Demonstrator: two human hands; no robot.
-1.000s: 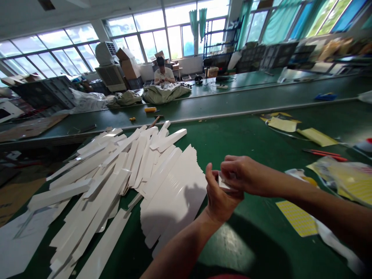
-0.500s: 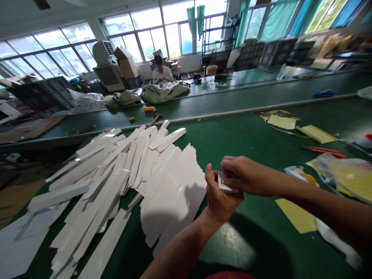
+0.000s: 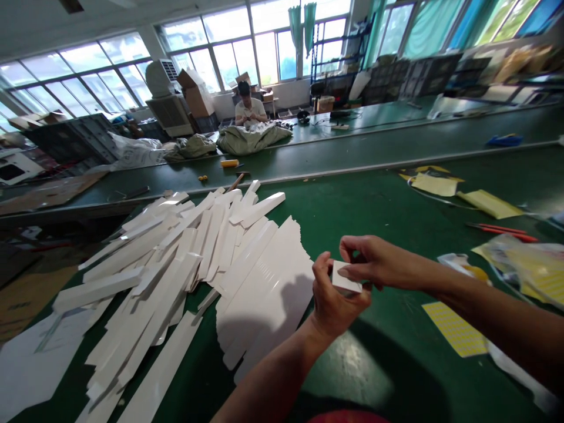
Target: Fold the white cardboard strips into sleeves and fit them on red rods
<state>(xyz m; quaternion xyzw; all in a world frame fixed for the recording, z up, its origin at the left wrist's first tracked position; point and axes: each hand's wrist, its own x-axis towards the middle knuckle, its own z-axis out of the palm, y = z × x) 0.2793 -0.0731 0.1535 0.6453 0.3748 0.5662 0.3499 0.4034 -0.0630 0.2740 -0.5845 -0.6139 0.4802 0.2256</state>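
My left hand (image 3: 332, 302) is closed round a small white box (image 3: 345, 279), held end-on above the green table (image 3: 365, 211). My right hand (image 3: 374, 261) reaches in from the right and pinches the top of the same box with fingertips and thumb. Just left of my hands lies a stack of flat white box blanks (image 3: 264, 294). Farther left spreads a big heap of long white folded boxes (image 3: 171, 258).
Yellow sticker sheets (image 3: 456, 329) and yellow papers (image 3: 489, 204) lie at the right, with a red-handled tool (image 3: 502, 230) and a plastic bag (image 3: 524, 264). A person (image 3: 249, 108) sits at the far table behind a grey-green cloth bundle (image 3: 251, 138).
My right hand's fingers have lifted slightly, showing more of the box's white end. The view has shifted a little; the hands stay in the same spot.
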